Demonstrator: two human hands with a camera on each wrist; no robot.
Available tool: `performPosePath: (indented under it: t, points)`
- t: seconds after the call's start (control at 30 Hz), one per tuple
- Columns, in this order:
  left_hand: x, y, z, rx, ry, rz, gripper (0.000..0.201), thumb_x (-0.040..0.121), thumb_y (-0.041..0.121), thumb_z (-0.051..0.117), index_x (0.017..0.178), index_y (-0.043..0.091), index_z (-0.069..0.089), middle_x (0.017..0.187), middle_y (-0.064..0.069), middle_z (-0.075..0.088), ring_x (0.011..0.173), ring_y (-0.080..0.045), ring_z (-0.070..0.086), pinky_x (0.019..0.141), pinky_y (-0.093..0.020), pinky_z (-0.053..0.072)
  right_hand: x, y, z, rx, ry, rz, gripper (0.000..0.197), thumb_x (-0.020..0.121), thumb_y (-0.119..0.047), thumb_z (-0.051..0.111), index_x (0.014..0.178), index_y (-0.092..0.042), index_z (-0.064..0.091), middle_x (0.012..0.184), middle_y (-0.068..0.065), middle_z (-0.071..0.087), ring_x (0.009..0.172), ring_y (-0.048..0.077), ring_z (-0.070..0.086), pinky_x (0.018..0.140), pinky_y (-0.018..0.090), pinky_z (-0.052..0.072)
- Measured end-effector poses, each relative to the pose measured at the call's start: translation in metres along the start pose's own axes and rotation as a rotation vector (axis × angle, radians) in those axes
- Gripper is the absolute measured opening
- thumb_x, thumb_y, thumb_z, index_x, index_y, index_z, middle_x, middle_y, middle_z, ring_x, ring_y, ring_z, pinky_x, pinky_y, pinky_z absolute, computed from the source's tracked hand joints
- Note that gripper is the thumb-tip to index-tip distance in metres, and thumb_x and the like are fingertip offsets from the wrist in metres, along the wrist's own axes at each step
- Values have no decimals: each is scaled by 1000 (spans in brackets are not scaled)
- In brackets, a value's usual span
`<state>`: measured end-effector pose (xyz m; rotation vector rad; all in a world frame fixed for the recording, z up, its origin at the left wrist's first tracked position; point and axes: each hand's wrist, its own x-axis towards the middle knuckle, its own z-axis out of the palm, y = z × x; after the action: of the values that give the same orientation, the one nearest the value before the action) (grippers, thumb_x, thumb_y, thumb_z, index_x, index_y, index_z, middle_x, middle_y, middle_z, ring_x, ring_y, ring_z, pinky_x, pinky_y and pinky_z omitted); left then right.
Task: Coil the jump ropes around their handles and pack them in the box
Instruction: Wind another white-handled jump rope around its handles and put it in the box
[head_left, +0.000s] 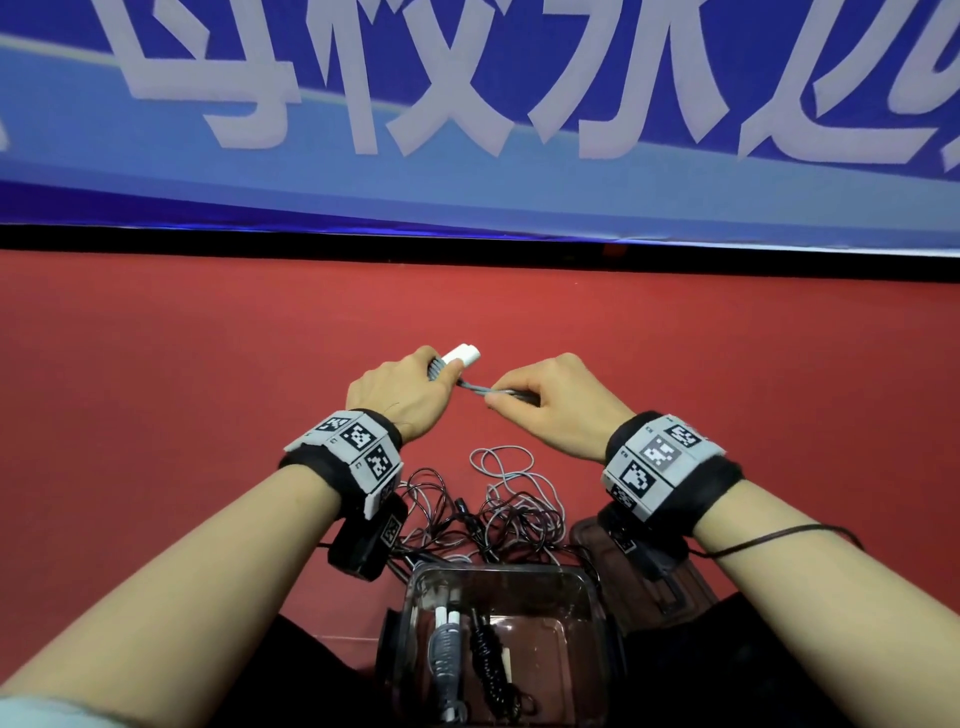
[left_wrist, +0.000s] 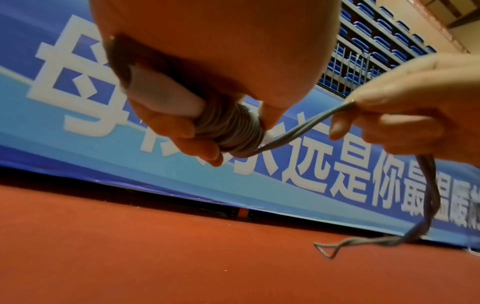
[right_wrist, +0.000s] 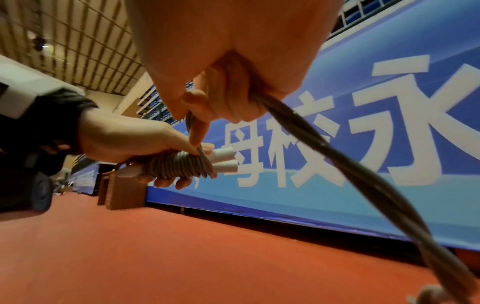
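Here, on the red floor (head_left: 208, 415), a person works with both arms stretched out in front of them.

Left hand: the left hand (head_left: 400, 392) is wrapped round a pair of white handles (right_wrist: 224, 158) held side by side, fingers curled under and thumb on top of the winding.

Grey rope: the grey rope (left_wrist: 233, 127) is coiled in tight turns round the middle of the handles; the white ends stick out past the coil. A doubled strand runs from the coil across to the other hand, and the spare tail hangs below it, ending in a small loop (left_wrist: 327, 250) just above the floor.

Right hand: the right hand (head_left: 553, 400) pinches that doubled strand between thumb and forefinger, with the other fingers curled round the rest of it, just beside the left hand.

Loose ropes: a tangle of loose ropes (head_left: 498, 504), grey and black, lies on the floor between the wrists.

Box: a clear plastic box (head_left: 587, 597) stands nearest the person, with a coiled grey bundle (head_left: 444, 644) and a coiled black bundle (head_left: 485, 660) lying inside, side by side.

Lid: a clear lid (head_left: 670, 587) lies just to the right of the box.

Backdrop: a blue banner (head_left: 519, 197) with large white characters runs along the far edge of the floor.
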<state>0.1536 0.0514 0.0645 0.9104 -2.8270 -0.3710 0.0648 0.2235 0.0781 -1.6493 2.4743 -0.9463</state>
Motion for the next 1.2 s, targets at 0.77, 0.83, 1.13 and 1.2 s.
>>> performPosePath:
  t: [0.77,0.83,1.13,1.2]
  points:
    - [-25,23,-12,217,80,517,74,71,90,18,107,39,58,57,9,49,60,-18,47,56,-31,32,7,9,-20,483,136,137,29,95,-23,60,68,-21,67,66,-12,62,68,0,53,71,19,40]
    - [-27,25,-14,246,117,529,66,76,87,27,104,36,59,56,8,47,59,-18,46,55,-30,32,7,7,-21,505,108,140,29,96,-19,58,69,-16,67,60,-18,61,64,-7,54,69,10,38]
    - [-31,25,-16,137,149,652,63,78,75,17,100,31,55,70,5,62,64,-24,59,55,-30,34,5,16,-30,619,2,284,25,92,-24,63,68,-19,67,48,-14,41,43,1,33,45,13,26]
    - [-30,22,-16,76,152,660,62,78,75,18,103,31,54,75,6,65,68,-24,61,56,-31,35,6,24,-29,633,-3,351,24,89,-34,65,69,-21,69,51,-9,36,46,6,27,43,19,21]
